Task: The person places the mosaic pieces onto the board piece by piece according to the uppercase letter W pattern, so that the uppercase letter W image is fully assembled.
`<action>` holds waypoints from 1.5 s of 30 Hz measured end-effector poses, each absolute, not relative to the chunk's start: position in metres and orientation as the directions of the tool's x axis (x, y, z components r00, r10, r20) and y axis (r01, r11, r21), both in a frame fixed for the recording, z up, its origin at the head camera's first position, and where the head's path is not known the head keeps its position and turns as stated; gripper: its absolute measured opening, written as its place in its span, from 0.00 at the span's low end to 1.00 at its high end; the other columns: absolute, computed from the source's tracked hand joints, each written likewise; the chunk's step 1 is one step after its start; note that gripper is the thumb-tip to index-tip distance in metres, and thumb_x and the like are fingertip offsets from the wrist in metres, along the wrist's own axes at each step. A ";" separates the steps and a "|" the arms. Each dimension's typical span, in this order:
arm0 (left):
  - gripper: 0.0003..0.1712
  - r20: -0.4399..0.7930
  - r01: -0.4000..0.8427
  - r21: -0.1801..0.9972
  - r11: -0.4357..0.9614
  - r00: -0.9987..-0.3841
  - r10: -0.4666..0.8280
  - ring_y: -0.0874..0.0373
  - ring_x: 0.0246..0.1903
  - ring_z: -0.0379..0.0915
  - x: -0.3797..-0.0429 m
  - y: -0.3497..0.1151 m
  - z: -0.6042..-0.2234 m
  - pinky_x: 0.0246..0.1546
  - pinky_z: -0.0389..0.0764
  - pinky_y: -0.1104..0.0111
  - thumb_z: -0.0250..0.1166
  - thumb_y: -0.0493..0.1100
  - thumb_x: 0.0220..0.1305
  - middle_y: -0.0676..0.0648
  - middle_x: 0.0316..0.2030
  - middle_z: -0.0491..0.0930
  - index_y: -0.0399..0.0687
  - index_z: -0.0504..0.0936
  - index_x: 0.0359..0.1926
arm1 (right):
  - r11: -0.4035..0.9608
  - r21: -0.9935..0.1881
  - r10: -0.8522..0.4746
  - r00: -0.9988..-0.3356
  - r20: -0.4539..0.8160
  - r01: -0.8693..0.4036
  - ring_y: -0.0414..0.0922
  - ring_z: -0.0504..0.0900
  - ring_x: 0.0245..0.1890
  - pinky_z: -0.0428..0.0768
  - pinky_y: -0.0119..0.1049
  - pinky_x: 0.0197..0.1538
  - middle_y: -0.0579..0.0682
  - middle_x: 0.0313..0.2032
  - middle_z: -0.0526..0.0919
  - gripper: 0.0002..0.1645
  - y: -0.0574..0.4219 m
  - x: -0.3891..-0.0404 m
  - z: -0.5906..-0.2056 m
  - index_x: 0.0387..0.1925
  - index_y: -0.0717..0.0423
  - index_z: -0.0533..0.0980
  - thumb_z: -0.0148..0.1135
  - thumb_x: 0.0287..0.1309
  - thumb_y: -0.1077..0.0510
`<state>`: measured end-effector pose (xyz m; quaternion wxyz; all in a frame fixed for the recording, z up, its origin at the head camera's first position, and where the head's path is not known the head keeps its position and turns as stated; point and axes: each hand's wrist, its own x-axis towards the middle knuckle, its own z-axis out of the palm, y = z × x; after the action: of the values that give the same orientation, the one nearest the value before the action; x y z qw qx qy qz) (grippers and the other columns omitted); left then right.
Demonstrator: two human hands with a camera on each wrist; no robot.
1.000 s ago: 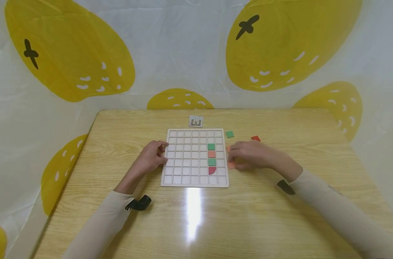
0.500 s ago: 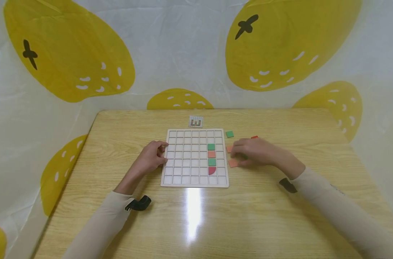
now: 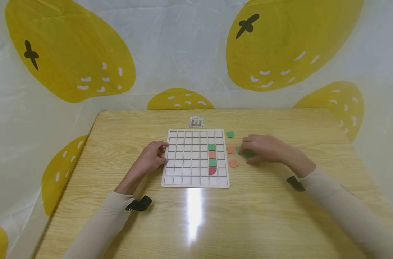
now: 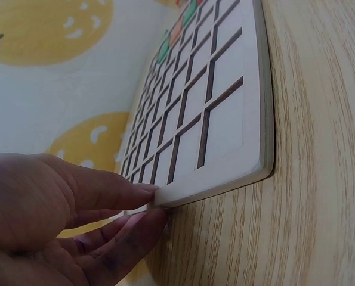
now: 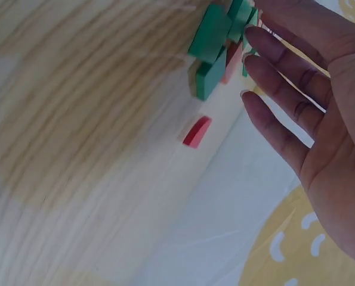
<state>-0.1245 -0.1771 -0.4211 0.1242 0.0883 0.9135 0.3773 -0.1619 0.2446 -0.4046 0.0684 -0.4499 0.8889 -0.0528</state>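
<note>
In the head view, my left hand [image 3: 149,157] pinches the left edge of a pale wooden grid board [image 3: 186,182]. The left wrist view shows its thumb on the top rim [image 4: 210,179] and fingers against the side. Two green tiles, an orange tile [image 3: 212,154] and a rounded red tile [image 3: 212,171] form a column on the board. My right hand [image 3: 262,148] hovers over loose green tiles [image 3: 249,154] right of the board. Its fingers are loosely bent, fingertips at the tiles, in the right wrist view. Its thumb side is partly out of frame there.
Two orange tiles [image 3: 233,163] and a green tile [image 3: 230,134] lie along the board's right side. A red piece [image 5: 198,132] lies apart in the right wrist view. Behind the board lies a small pattern card [image 3: 196,122]. A lemon-printed cloth [image 3: 180,43] hangs beyond the wooden table.
My right hand has moved right, away from the board and the orange tiles, uncovering them, to over the green tiles. My left hand keeps its place on the board's edge.
</note>
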 end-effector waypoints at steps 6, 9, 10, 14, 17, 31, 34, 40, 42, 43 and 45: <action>0.33 -0.156 0.069 0.711 0.699 -0.955 0.252 0.47 0.42 0.74 -0.124 -0.177 -0.421 0.40 0.78 0.62 0.70 0.27 0.57 0.37 0.45 0.75 0.30 0.73 0.65 | 0.594 -0.141 -0.803 -0.594 -0.045 -0.792 0.40 0.73 0.35 0.79 0.37 0.34 0.42 0.35 0.79 0.15 0.249 -0.160 -0.404 0.38 0.47 0.83 0.80 0.47 0.58; 0.33 -0.156 0.070 0.710 0.700 -0.955 0.254 0.47 0.42 0.74 -0.124 -0.177 -0.421 0.40 0.78 0.62 0.70 0.27 0.57 0.37 0.45 0.75 0.30 0.73 0.65 | 0.598 -0.134 -0.799 -0.600 -0.034 -0.790 0.40 0.75 0.35 0.79 0.38 0.34 0.42 0.34 0.80 0.14 0.248 -0.159 -0.405 0.38 0.48 0.84 0.79 0.48 0.57; 0.33 -0.157 0.069 0.710 0.701 -0.955 0.253 0.47 0.42 0.74 -0.124 -0.177 -0.421 0.40 0.78 0.62 0.70 0.27 0.57 0.37 0.45 0.75 0.31 0.73 0.65 | 0.601 -0.133 -0.798 -0.602 -0.034 -0.788 0.40 0.75 0.35 0.79 0.38 0.34 0.42 0.34 0.80 0.14 0.247 -0.158 -0.405 0.38 0.48 0.84 0.79 0.48 0.57; 0.33 -0.159 0.068 0.703 0.708 -0.955 0.250 0.47 0.42 0.74 -0.125 -0.177 -0.422 0.40 0.78 0.62 0.70 0.27 0.57 0.38 0.45 0.75 0.31 0.73 0.65 | 0.611 -0.135 -0.791 -0.608 -0.062 -0.780 0.40 0.75 0.35 0.79 0.38 0.35 0.41 0.35 0.81 0.15 0.246 -0.157 -0.404 0.41 0.47 0.85 0.79 0.49 0.56; 0.33 -0.160 0.067 0.701 0.710 -0.956 0.247 0.47 0.42 0.73 -0.125 -0.177 -0.422 0.40 0.78 0.62 0.70 0.27 0.57 0.38 0.45 0.75 0.31 0.73 0.65 | 0.610 -0.131 -0.792 -0.605 -0.078 -0.782 0.39 0.75 0.35 0.78 0.37 0.35 0.41 0.35 0.81 0.16 0.245 -0.157 -0.404 0.42 0.46 0.86 0.79 0.50 0.56; 0.33 -0.182 0.045 0.700 0.713 -0.954 0.239 0.47 0.43 0.73 -0.125 -0.175 -0.417 0.40 0.78 0.62 0.70 0.27 0.57 0.38 0.46 0.75 0.31 0.73 0.65 | 0.613 -0.146 -0.790 -0.605 -0.098 -0.777 0.39 0.75 0.35 0.78 0.38 0.35 0.41 0.34 0.80 0.15 0.241 -0.159 -0.402 0.40 0.48 0.86 0.80 0.49 0.52; 0.34 -0.183 0.047 0.698 0.715 -0.953 0.241 0.47 0.43 0.73 -0.125 -0.175 -0.417 0.41 0.78 0.61 0.70 0.27 0.57 0.37 0.46 0.75 0.31 0.73 0.65 | 0.612 -0.151 -0.791 -0.605 -0.093 -0.776 0.39 0.75 0.35 0.79 0.38 0.36 0.41 0.35 0.81 0.15 0.240 -0.159 -0.403 0.39 0.48 0.85 0.80 0.49 0.51; 0.34 -0.174 0.059 0.698 0.714 -0.953 0.249 0.47 0.43 0.74 -0.125 -0.176 -0.417 0.42 0.78 0.60 0.70 0.27 0.57 0.37 0.45 0.75 0.31 0.73 0.65 | 0.624 -0.143 -0.782 -0.616 -0.100 -0.769 0.38 0.71 0.31 0.74 0.34 0.31 0.40 0.31 0.78 0.15 0.237 -0.158 -0.405 0.38 0.48 0.85 0.78 0.51 0.47; 0.34 -0.174 0.059 0.699 0.713 -0.953 0.249 0.47 0.43 0.74 -0.125 -0.176 -0.417 0.42 0.79 0.61 0.70 0.27 0.57 0.37 0.45 0.75 0.31 0.73 0.65 | 0.634 -0.149 -0.773 -0.625 -0.111 -0.759 0.37 0.70 0.30 0.73 0.34 0.30 0.40 0.31 0.78 0.16 0.236 -0.158 -0.404 0.38 0.48 0.85 0.77 0.51 0.46; 0.33 -0.174 0.059 0.698 0.713 -0.953 0.250 0.47 0.43 0.74 -0.125 -0.176 -0.417 0.42 0.79 0.61 0.70 0.27 0.57 0.37 0.45 0.75 0.31 0.73 0.65 | 0.639 -0.157 -0.769 -0.629 -0.114 -0.753 0.37 0.71 0.30 0.73 0.34 0.30 0.40 0.31 0.78 0.16 0.236 -0.158 -0.404 0.38 0.48 0.84 0.77 0.51 0.46; 0.33 -0.173 0.061 0.699 0.713 -0.952 0.251 0.47 0.43 0.74 -0.125 -0.176 -0.417 0.41 0.79 0.61 0.70 0.27 0.57 0.37 0.45 0.75 0.31 0.73 0.65 | 0.647 -0.177 -0.762 -0.637 -0.118 -0.742 0.38 0.72 0.31 0.74 0.35 0.31 0.40 0.31 0.79 0.16 0.235 -0.159 -0.402 0.38 0.48 0.84 0.77 0.50 0.47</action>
<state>-0.1246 -0.1756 -0.4173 0.1285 0.0853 0.9165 0.3692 -0.1585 0.2352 -0.4015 0.0910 -0.4164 0.9029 -0.0558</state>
